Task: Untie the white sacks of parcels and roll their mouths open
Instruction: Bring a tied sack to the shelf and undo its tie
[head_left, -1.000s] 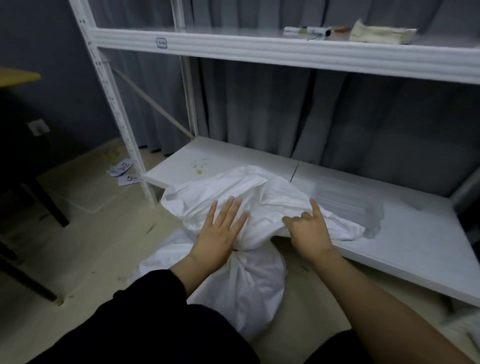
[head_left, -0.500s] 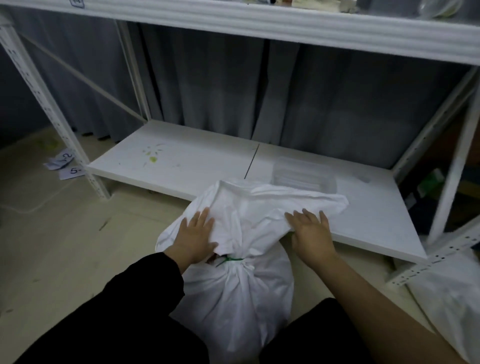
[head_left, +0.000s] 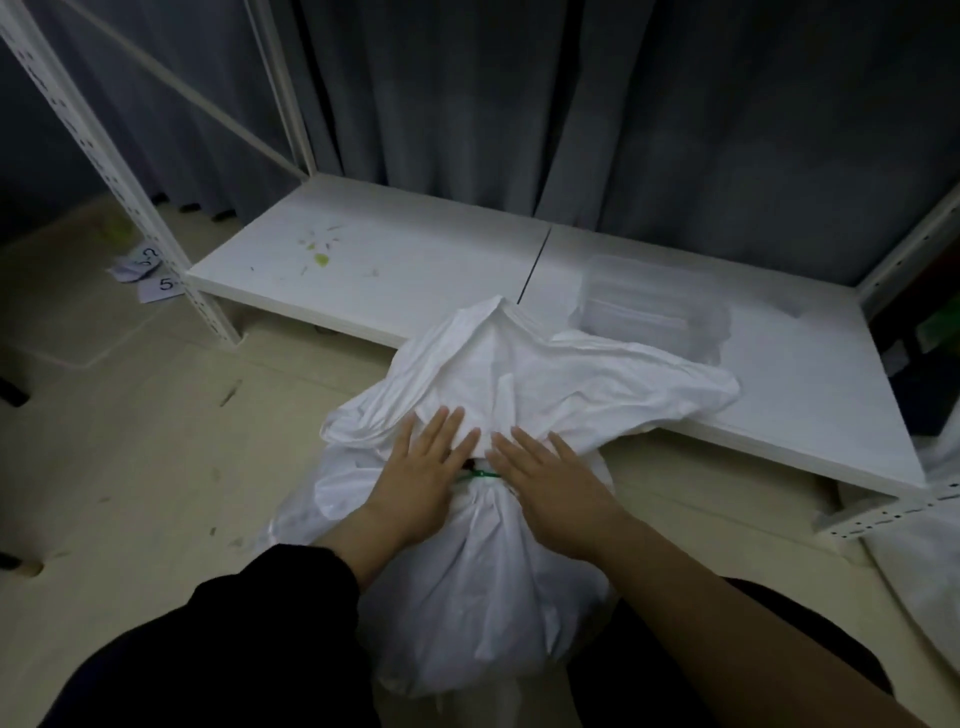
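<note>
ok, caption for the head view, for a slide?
Tied white sack on the floor, left hand and right hand flat either side of its green tie.

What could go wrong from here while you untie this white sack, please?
1. The green tie is thin and half hidden between the left hand and right hand, so it may be hard to grip.
2. The loose mouth of the white sack lies over the shelf edge beside the clear container; tugging could knock it.
3. Both hands lie flat, not gripping, so the sack might tip.
</note>
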